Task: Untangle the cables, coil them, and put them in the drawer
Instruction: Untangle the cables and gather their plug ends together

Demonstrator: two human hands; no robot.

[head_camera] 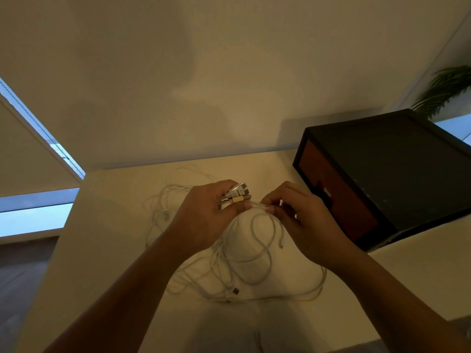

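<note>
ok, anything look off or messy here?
Only the white cables: a loose tangle of crossing loops on the table, none coiled. The left hand grips a bunch of plug ends, the right hand pinches one strand. The drawer unit looks shut. No damage visible.

My left hand (204, 215) and right hand (303, 225) are close together above the table (102, 250), both gripping the cables (244, 273), with only a narrow gap between them. Cable loops sprawl under my wrists and out to the left rear. The dark drawer unit (382, 174) stands near my right hand and blocks that side. Bare tabletop lies open at far left, and the wall (178, 98) closes the back.
</note>
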